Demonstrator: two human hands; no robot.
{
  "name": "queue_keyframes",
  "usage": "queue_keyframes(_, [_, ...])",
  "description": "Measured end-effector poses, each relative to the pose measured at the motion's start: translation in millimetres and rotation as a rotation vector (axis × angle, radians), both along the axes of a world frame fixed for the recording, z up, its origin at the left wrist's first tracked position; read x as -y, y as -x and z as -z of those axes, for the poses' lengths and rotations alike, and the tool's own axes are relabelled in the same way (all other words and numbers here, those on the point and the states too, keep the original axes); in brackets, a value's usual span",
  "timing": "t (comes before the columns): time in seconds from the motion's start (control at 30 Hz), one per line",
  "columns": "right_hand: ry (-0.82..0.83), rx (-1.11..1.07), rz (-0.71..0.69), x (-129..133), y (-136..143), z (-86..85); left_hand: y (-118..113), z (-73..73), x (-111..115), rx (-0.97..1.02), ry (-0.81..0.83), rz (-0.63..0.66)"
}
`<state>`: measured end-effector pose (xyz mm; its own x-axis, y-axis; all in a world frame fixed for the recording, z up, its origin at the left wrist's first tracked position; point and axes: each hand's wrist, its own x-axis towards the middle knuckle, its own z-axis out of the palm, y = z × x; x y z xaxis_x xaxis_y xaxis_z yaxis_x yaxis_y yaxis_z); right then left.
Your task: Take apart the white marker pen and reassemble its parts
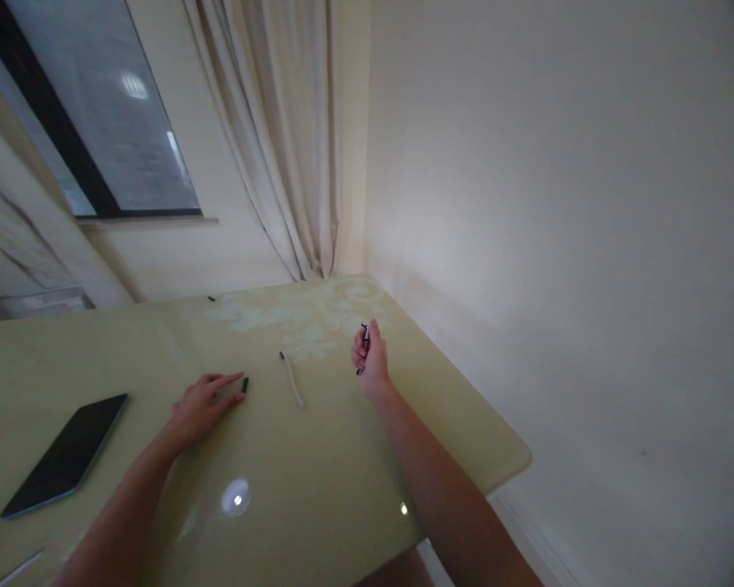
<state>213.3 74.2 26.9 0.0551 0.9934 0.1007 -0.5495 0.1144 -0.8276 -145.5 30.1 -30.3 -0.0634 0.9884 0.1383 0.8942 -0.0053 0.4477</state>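
Observation:
My left hand rests low over the table, thumb and index finger apart on either side of a small dark piece that lies on the tabletop. Raised a little above the table's right part, my right hand is closed around a small dark and silvery object, which is too small to name. Between the hands lies a thin whitish strip with a dark end, slightly curved.
The pale yellow-green table meets a wall on its right. A black tablet lies at the left. Another small dark piece is near the far edge. Curtains hang behind.

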Motion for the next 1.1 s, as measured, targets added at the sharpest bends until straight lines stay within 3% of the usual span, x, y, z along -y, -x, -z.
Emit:
queue_keyframes(0.17, [0.014,0.172,-0.051,7,13,10.1,-16,-5.5,-1,0.012,0.006,0.001])
queue_keyframes(0.33, [-0.013,0.373,-0.355,27,32,11.8,-59,-24.9,19,0.298,-0.305,0.178])
queue_keyframes(0.47, [-0.033,0.341,-0.584,45,39,5.4,-107,-42.1,36,0.476,-0.485,0.318])
queue_keyframes(0.6, [-0.052,0.264,-0.657,50,41,3.3,-128,-45.8,44,0.567,-0.508,0.39])
queue_keyframes(0.77, [-0.102,0.365,-0.538,47,39,5.7,-129,-51.7,47,0.715,-0.363,0.325])
queue_keyframes(0.93, [-0.496,0.739,-0.196,50,31,-1.3,-132,-57.8,53,0.898,-0.046,0.184])
queue_keyframes(1.1, [-0.804,0.948,-0.09,57,26,-2.9,-137,-51.6,53,1.085,0.118,0.204])
